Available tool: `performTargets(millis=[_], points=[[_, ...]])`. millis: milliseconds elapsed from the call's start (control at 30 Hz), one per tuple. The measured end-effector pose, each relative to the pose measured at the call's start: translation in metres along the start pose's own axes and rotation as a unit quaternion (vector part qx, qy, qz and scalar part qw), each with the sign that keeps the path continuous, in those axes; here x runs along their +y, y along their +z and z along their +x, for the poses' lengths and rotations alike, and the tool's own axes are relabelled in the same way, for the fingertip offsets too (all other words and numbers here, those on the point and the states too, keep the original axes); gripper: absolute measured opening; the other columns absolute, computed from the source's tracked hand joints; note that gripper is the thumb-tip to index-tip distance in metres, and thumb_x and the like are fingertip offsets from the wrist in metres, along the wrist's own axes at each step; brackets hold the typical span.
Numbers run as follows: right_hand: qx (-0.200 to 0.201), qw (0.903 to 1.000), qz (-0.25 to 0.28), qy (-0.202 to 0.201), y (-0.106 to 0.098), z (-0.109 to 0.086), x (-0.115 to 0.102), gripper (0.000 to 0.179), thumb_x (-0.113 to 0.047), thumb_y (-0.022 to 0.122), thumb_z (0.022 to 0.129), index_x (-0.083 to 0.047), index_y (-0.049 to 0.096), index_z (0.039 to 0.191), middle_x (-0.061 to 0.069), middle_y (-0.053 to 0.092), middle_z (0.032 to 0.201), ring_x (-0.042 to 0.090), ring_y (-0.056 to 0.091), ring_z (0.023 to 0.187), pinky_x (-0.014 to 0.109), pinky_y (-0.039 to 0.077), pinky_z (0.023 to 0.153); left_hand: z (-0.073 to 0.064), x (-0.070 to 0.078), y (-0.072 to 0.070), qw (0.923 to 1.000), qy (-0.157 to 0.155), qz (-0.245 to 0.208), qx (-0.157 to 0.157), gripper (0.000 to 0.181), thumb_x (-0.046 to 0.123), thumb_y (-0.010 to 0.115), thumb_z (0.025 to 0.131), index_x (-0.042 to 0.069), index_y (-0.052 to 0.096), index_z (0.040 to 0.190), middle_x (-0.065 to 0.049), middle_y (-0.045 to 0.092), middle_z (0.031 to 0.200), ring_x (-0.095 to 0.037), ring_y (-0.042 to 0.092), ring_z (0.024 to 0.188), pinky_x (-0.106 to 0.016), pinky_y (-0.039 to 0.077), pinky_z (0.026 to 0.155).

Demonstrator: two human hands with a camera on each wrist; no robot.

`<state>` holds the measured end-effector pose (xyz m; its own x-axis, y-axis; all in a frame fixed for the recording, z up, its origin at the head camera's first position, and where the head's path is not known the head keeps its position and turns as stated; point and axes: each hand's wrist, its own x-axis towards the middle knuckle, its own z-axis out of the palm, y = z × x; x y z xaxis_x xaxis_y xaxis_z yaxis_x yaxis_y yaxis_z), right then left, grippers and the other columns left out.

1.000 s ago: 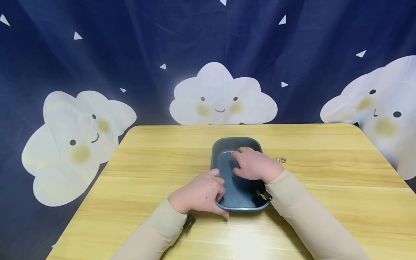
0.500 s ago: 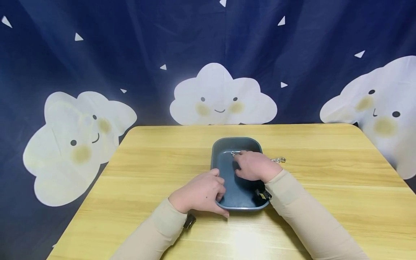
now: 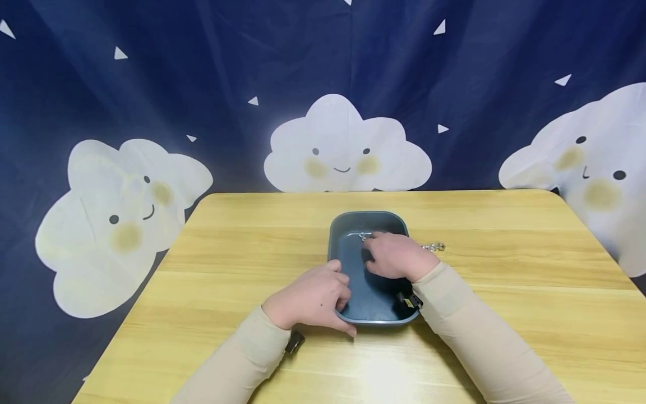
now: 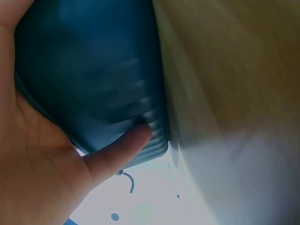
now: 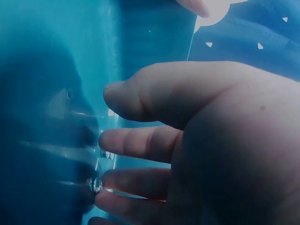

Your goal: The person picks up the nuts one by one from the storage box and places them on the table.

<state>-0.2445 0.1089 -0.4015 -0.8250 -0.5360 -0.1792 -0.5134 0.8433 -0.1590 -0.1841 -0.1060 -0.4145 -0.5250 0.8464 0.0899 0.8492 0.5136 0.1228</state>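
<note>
In the head view a dark blue-grey rectangular bin (image 3: 375,303) with rounded corners stands on the table. My left hand (image 3: 313,297) grips its near left corner, fingers curled over the rim; the left wrist view shows the thumb (image 4: 124,147) against the ribbed outer wall. My right hand (image 3: 398,255) reaches down into the bin over its right wall. In the right wrist view its fingers (image 5: 140,143) point fairly straight at the floor, thumb apart, with fingertips right at small clear shiny pieces (image 5: 95,184). One such shiny piece (image 3: 362,237) shows just left of that hand from above.
A short row of similar shiny pieces (image 3: 435,247) lies on the wooden table (image 3: 504,247) just right of the bin, partly behind the right hand. Beyond the table's far edge hangs a dark blue curtain (image 3: 227,56) with smiling clouds.
My right hand has drawn slightly right and lower in the bin, uncovering a shiny piece near the far left inside. My left hand keeps the same hold on the bin.
</note>
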Motion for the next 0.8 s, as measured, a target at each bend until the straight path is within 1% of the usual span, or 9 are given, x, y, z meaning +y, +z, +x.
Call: performTargets(millis=[133, 233, 367, 500, 600, 667, 733, 800], points=[[0.008, 0.9999, 0.0, -0.008, 0.0003, -0.0012, 0.0001, 0.039, -0.029, 0.066, 0.092, -0.009, 0.066, 0.126, 0.012, 0.062, 0.123, 0.03, 0.061, 0.108, 0.049, 0.05, 0.089, -0.0005, 0.0, 0.0002, 1.0, -0.003, -0.001, -0.002, 0.058, 0.069, 0.082, 0.067, 0.026, 0.045, 0.055, 0.016, 0.038, 0.063, -0.012, 0.032, 0.071, -0.024, 0.028, 0.067], [0.018, 0.9998, 0.0, -0.012, 0.0007, -0.0018, 0.0003, 0.038, -0.03, 0.067, 0.092, -0.01, 0.067, 0.124, 0.011, 0.06, 0.121, 0.032, 0.058, 0.113, 0.049, 0.049, 0.092, -0.0003, -0.0003, 0.0003, 1.0, 0.002, 0.001, 0.002, 0.058, 0.07, 0.082, 0.066, 0.026, 0.045, 0.054, 0.016, 0.038, 0.063, -0.011, 0.031, 0.071, -0.024, 0.028, 0.066], [0.018, 0.9998, 0.0, -0.012, 0.0004, -0.0016, 0.0003, 0.04, -0.03, 0.067, 0.091, -0.009, 0.067, 0.125, 0.014, 0.059, 0.13, 0.032, 0.054, 0.123, 0.05, 0.048, 0.095, -0.0002, -0.0005, 0.0006, 0.9999, 0.009, 0.005, 0.011, 0.058, 0.069, 0.083, 0.066, 0.026, 0.045, 0.054, 0.016, 0.037, 0.062, -0.011, 0.031, 0.07, -0.024, 0.028, 0.067], [0.003, 0.9999, 0.001, -0.01, -0.0004, -0.0004, 0.0, 0.043, -0.03, 0.066, 0.092, -0.008, 0.065, 0.129, 0.016, 0.057, 0.136, 0.031, 0.058, 0.119, 0.05, 0.049, 0.095, -0.0006, -0.0005, 0.0009, 0.9999, 0.01, 0.007, 0.012, 0.058, 0.069, 0.082, 0.066, 0.026, 0.045, 0.054, 0.017, 0.036, 0.062, -0.011, 0.03, 0.07, -0.024, 0.027, 0.067], [-0.003, 0.9999, 0.002, -0.01, -0.0005, 0.0002, 0.0002, 0.044, -0.03, 0.065, 0.092, -0.007, 0.064, 0.13, 0.017, 0.057, 0.136, 0.029, 0.06, 0.115, 0.049, 0.049, 0.094, -0.0007, -0.0006, 0.0009, 0.9999, 0.009, 0.009, 0.011, 0.058, 0.069, 0.082, 0.066, 0.026, 0.045, 0.054, 0.017, 0.036, 0.062, -0.011, 0.03, 0.07, -0.024, 0.027, 0.067], [-0.001, 0.9999, 0.002, -0.012, -0.0003, 0.0003, 0.0008, 0.043, -0.03, 0.066, 0.092, -0.007, 0.065, 0.128, 0.016, 0.059, 0.13, 0.028, 0.061, 0.109, 0.048, 0.05, 0.091, -0.0005, -0.0005, 0.0006, 0.9999, 0.009, 0.008, 0.01, 0.058, 0.069, 0.082, 0.066, 0.026, 0.045, 0.054, 0.017, 0.037, 0.062, -0.011, 0.03, 0.07, -0.024, 0.028, 0.067], [0.008, 0.9998, 0.002, -0.019, 0.0003, 0.0001, 0.0015, 0.038, -0.027, 0.067, 0.091, -0.008, 0.067, 0.123, 0.013, 0.061, 0.118, 0.026, 0.06, 0.099, 0.045, 0.051, 0.085, -0.0004, -0.0004, 0.0004, 0.9999, 0.009, 0.008, 0.009, 0.058, 0.069, 0.083, 0.066, 0.026, 0.045, 0.054, 0.016, 0.037, 0.062, -0.011, 0.03, 0.07, -0.025, 0.028, 0.068], [0.019, 0.9995, 0.003, -0.027, 0.001, -0.0003, 0.002, 0.031, -0.023, 0.069, 0.089, -0.009, 0.069, 0.117, 0.009, 0.06, 0.105, 0.024, 0.058, 0.09, 0.043, 0.051, 0.08, -0.0005, -0.0005, 0.0008, 0.9999, 0.007, 0.006, 0.008, 0.058, 0.068, 0.083, 0.066, 0.026, 0.045, 0.054, 0.016, 0.037, 0.062, -0.011, 0.03, 0.071, -0.025, 0.028, 0.068]])
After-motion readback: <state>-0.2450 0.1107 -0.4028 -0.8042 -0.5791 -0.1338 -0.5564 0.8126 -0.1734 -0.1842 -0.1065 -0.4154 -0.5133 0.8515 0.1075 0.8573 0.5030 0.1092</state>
